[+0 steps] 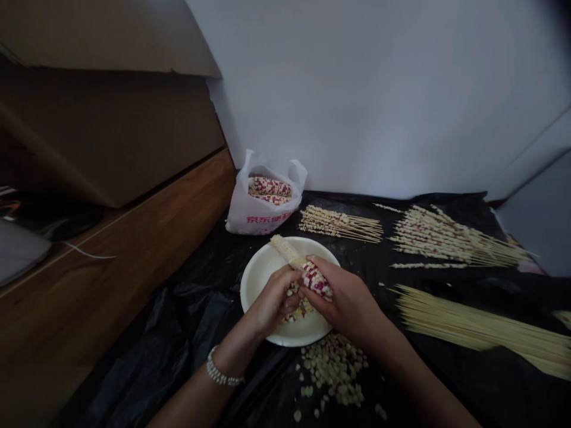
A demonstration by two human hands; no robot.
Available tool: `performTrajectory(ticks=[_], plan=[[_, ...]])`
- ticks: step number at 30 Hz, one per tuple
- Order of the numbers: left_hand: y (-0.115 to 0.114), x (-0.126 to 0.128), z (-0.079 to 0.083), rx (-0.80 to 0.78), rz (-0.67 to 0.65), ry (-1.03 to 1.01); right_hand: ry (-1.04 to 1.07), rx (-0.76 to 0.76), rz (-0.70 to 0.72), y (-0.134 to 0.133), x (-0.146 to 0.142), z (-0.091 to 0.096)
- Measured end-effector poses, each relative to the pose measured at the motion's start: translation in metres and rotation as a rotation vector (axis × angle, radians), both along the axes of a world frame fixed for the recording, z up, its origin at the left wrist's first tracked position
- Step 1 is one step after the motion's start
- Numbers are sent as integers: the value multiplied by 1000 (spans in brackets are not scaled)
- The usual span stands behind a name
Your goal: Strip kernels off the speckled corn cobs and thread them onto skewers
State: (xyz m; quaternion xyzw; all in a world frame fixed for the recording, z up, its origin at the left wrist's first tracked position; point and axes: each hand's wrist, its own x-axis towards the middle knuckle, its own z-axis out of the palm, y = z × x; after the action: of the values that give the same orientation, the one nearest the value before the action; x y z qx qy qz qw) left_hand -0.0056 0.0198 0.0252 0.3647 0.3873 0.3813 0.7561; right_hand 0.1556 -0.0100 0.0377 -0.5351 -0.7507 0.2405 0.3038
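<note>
An ear of corn (317,280), purple and cream, is gripped in my right hand (350,294) and slants over a white bowl (255,267). Its far end is bare cob; the near end still bears kernels. My left hand (273,300) is closed against the cob's middle, thumb at the border of the kernels, fingers curled underneath. Loose kernels (300,310) lie in the bowl below both hands. The undersides of my fingers are hidden. More loose kernels (336,365) are heaped on black plastic sheeting (187,333) in front of the bowl.
Behind the bowl stands a white plastic bag (263,217) holding ears of corn (270,187). To the right lie two groups of kernel-threaded skewers (339,223) and a bundle of bare skewers (468,324). Cardboard boxes (102,125) rise at left; a pale wall (379,107) stands behind.
</note>
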Motion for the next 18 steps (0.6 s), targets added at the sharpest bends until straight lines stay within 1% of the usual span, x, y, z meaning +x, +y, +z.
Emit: performTrajectory(ticks=[2, 4, 6, 8, 10, 14, 18], plan=[[0, 0, -1, -1, 1, 4, -27, 39, -10, -1, 0, -1], [-1, 1, 0, 1, 42, 25, 3, 51, 16, -1, 0, -1], [-3, 1, 2, 39, 109, 57, 88, 26, 53, -1, 0, -1], [-6, 0, 4, 110, 168, 88, 174, -13, 81, 0, 0, -1], [-8, 1, 4, 152, 168, 112, 210, -39, 86, 1, -1, -1], [-8, 4, -3, 146, 123, 103, 137, -61, 64, 0, -5, 0], [-6, 6, -6, 174, 173, 185, 57, -51, 50, -3, -8, 0]])
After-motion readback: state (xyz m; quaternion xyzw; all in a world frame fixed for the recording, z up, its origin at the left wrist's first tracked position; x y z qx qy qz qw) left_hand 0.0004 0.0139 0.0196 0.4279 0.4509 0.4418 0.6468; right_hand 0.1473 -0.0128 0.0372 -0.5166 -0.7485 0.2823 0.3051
